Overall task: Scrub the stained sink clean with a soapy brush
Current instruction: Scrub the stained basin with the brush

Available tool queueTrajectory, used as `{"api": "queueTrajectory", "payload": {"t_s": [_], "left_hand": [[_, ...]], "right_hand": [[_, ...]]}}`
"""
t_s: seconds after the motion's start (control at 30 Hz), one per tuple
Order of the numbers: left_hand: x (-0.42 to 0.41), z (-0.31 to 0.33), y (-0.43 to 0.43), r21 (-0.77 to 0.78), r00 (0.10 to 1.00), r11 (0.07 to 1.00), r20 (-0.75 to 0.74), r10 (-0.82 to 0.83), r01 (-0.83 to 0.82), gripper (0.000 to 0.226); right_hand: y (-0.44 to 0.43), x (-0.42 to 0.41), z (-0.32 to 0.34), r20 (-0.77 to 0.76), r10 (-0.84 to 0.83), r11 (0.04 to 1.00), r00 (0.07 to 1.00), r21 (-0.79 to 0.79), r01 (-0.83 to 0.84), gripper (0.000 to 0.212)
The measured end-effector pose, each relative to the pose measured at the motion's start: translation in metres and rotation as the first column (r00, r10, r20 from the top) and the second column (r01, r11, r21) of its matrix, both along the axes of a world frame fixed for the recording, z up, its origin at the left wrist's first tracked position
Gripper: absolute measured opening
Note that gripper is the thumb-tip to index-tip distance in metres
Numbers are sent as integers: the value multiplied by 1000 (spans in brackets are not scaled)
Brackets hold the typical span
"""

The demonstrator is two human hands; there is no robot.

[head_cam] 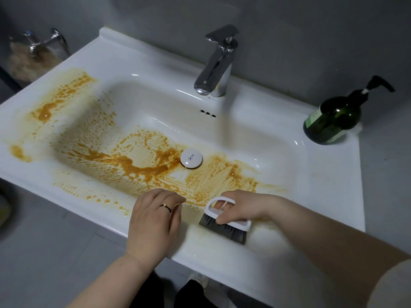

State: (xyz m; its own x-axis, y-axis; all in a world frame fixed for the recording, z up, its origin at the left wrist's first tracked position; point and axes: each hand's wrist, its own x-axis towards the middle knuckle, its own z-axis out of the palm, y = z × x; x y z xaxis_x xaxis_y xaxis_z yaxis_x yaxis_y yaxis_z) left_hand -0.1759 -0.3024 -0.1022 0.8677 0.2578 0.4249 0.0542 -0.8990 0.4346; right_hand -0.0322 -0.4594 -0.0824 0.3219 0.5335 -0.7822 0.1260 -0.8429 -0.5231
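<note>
Grey walls back a white sink (pixel 322 196) streaked with orange-brown stain (pixel 124 161) from nine o'clock to the drain plug (pixel 191 158). At six o'clock the right hand (pixel 242 205) has its fingers curled around the brush (pixel 224 225), bristles on the front rim. The left hand (pixel 153 221) rests flat beside it, fingers together. A soap bottle (pixel 333 118) stands at two o'clock, right of the faucet (pixel 218 63).

left hand (pixel 153 221): bare forearm, thin dark ring (pixel 166 207) with gold edge on one finger | right hand (pixel 241 206): bare, no ring seen; pale sleeve (pixel 391 285) edge up the arm | legs: dark trousers (pixel 189 294), light shoe (pixel 199 280)
</note>
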Motion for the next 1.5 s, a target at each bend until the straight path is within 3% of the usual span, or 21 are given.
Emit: {"api": "queueTrajectory", "payload": {"t_s": [0.17,0.33,0.43,0.5,0.63,0.7,0.77,0.87,0.93,1.07,1.23,1.3,1.4,1.5], "left_hand": [[5,-2,-9,-3,999,1000,-36,-24,24,32],[6,-1,-11,11,998,999,-41,-50,50,31],[7,-2,-11,18,998,999,-49,-36,37,31],[10,-1,-11,22,998,999,-49,-38,39,31],[20,-3,-14,36,996,996,-34,-77,78,30],[23,-4,-15,57,996,994,-26,-88,89,29],[22,-4,-13,62,996,995,-21,-83,84,30],[22,-3,-13,66,996,994,-16,-92,93,30],[21,-3,-13,71,994,992,-8,-105,105,29],[19,-2,-11,63,994,992,6,-108,108,28],[18,-4,-11,70,992,990,11,-122,121,28],[18,-3,-11,65,991,989,15,-131,129,28],[17,-4,-11,61,991,990,13,-130,129,29],[15,-5,-12,65,988,986,15,-156,155,30]], "right_hand": [[12,-3,-4,-24,-41,996,999,81,43,16],[-15,9,-1,-74,32,998,997,-44,-35,20],[-15,6,-10,30,48,997,998,-67,-46,25],[-14,7,-13,136,146,982,980,-143,-127,31],[-21,18,-14,271,355,905,895,-338,-256,40],[-17,25,-15,327,421,877,846,-384,-288,55],[-11,41,-15,457,454,860,765,-450,-241,60],[-13,66,-6,618,476,835,625,-540,-102,47],[-14,61,-5,599,509,814,618,-567,-121,42],[-5,13,-20,409,650,722,640,-595,-353,41],[-8,45,-3,551,598,748,582,-645,-158,27],[-11,35,2,539,624,738,565,-645,-199,26],[-7,-9,-12,387,699,674,601,-637,-374,15],[-6,6,-13,428,670,690,606,-660,-297,13]]}}
